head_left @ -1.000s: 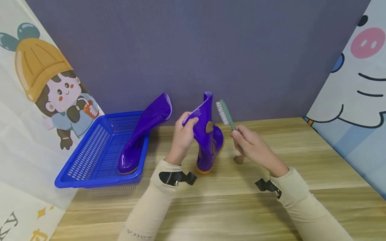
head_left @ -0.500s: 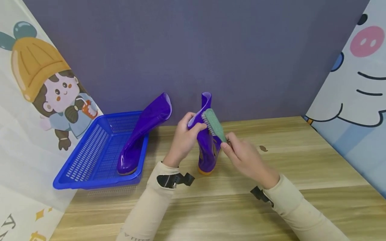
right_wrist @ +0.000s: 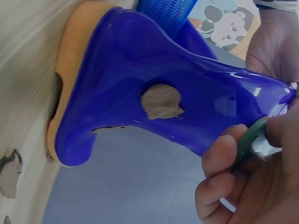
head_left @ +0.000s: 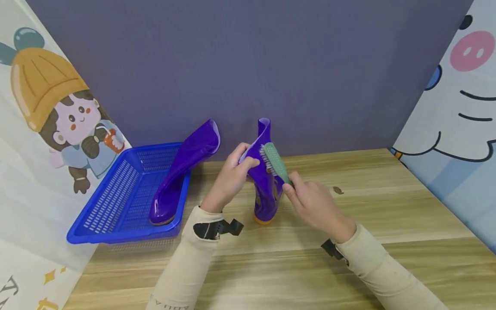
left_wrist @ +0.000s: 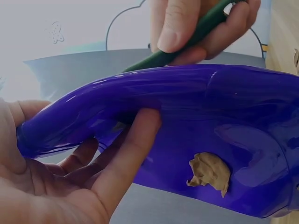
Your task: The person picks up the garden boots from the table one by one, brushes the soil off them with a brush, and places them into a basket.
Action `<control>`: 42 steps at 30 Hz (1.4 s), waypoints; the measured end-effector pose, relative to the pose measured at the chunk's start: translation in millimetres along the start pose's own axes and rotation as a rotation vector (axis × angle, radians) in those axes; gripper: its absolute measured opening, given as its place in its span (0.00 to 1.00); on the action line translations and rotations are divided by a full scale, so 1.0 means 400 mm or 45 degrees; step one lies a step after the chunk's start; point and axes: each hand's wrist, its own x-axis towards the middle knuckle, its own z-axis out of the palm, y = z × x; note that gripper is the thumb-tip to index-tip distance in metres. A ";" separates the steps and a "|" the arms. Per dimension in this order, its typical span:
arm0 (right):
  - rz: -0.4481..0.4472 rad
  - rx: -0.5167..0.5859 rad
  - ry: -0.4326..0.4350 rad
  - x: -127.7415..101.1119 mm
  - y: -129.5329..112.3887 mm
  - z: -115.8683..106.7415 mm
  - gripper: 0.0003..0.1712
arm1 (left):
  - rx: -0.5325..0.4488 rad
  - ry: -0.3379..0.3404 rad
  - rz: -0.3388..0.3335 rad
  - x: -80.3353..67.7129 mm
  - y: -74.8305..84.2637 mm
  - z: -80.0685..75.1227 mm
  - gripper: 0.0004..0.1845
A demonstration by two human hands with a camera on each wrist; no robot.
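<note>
We find the left hand (head_left: 232, 172) clasping the upper shaft of a purple rubber boot (head_left: 265, 189), which stands sole-down on the wooden surface (head_left: 387, 202), long axis near vertical. The right hand (head_left: 314, 204) grips the handle of a green brush (head_left: 274, 161), bristles laid against the shaft's right side, just above and left of that hand. We note a brown clod (right_wrist: 161, 101) stuck lower on the glossy boot, below the brush head; the right hand is nearer. A second boot (head_left: 182, 172) leans in the blue basket (head_left: 112, 202). A small brown fragment (head_left: 338, 190) lies on the surface.
</note>
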 end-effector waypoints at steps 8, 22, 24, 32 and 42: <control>0.069 -0.034 -0.011 0.002 0.008 0.014 0.09 | -0.045 0.014 -0.027 0.002 -0.006 -0.002 0.11; 0.135 -0.005 -0.053 0.002 0.021 0.023 0.10 | -0.173 -0.038 -0.186 0.005 -0.007 -0.030 0.19; 0.142 -0.004 -0.066 0.002 0.023 0.022 0.10 | -0.189 -0.054 -0.198 0.004 -0.006 -0.035 0.20; 0.171 0.019 -0.111 0.002 0.034 0.014 0.11 | -0.260 -0.076 -0.243 0.009 -0.013 -0.038 0.23; 0.205 -0.007 -0.188 0.005 0.045 -0.017 0.13 | -0.288 -0.061 -0.233 0.010 -0.017 -0.031 0.23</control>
